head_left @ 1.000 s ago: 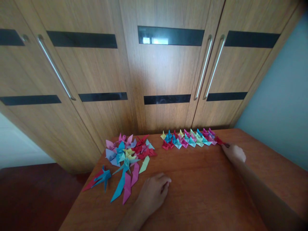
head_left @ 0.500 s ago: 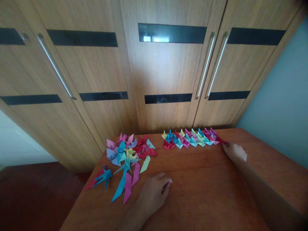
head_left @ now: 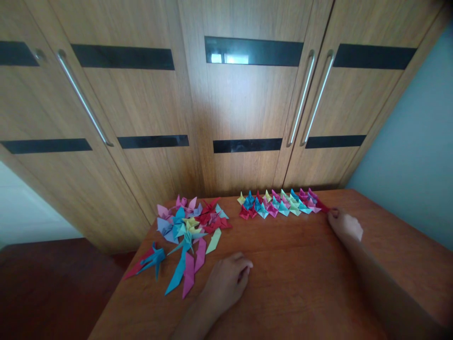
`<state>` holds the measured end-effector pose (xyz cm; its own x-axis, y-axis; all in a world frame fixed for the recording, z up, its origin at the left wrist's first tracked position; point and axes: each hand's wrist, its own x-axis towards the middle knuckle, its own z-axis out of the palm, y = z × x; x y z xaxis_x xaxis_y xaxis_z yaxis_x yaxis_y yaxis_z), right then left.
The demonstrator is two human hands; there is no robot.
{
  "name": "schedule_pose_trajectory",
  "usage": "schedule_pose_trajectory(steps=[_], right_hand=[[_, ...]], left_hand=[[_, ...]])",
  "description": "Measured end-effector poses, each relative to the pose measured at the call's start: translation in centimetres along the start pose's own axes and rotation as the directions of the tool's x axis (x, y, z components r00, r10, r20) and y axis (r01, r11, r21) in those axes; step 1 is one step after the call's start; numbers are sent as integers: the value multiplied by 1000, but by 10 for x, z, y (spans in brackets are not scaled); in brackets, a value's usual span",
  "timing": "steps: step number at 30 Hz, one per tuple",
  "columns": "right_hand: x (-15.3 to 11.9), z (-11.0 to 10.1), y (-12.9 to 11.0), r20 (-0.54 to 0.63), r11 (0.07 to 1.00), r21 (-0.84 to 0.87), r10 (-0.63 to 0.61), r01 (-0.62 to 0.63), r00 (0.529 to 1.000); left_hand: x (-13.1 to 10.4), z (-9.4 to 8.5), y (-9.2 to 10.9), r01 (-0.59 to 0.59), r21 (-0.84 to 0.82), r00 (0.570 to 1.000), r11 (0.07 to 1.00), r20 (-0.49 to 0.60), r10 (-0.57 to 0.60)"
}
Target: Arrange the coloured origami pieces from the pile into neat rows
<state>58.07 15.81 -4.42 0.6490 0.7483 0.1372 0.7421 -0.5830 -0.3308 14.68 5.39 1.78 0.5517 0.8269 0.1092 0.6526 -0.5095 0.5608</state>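
Observation:
At the right end of the rows of small folded paper pieces [head_left: 264,211], my right hand [head_left: 345,225] pinches a red origami piece [head_left: 323,206]. Its far end touches or lies against the last pieces of the rows; which one I cannot tell. The rows stand side by side in pink, blue, green, yellow and red, points upward. My left hand [head_left: 228,278] rests on the table with its fingers curled and nothing visible in them. Beyond and left of it lie flat folded strips, among them a pink strip [head_left: 188,275] and a blue strip [head_left: 176,276].
A loose pile of origami pieces [head_left: 189,224] covers the table's back left. Nearer the left edge lies a blue folded piece [head_left: 153,260] over a red one. Behind the brown table [head_left: 290,274] stands a wooden wardrobe [head_left: 244,104] with long metal handles; a pale blue wall is at right.
Both hands stay almost where they were. The right hand still pinches the red origami piece at the end of the rows. The view has shifted very slightly.

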Motion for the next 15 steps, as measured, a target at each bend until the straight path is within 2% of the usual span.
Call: schedule_pose_trajectory(steps=[4, 7, 11, 15], right_hand=[[-19, -1, -1, -138, 983, 163, 110, -87, 984], [-39, -2, -9, -234, 943, 329, 127, -44, 964], [-74, -1, -37, -264, 858, 498, 14, 124, 964], [-119, 6, -82, -195, 746, 601, -212, 287, 958]], left_hand=[[-1, 0, 0, -13, 21, 1000, 1000, -11, 13], [-1, -2, -1, -22, 44, 1000, 999, -15, 23], [0, -7, -9, 8, 70, 999, 997, -51, -4], [1, -9, -22, 50, 67, 989, 996, -144, -40]])
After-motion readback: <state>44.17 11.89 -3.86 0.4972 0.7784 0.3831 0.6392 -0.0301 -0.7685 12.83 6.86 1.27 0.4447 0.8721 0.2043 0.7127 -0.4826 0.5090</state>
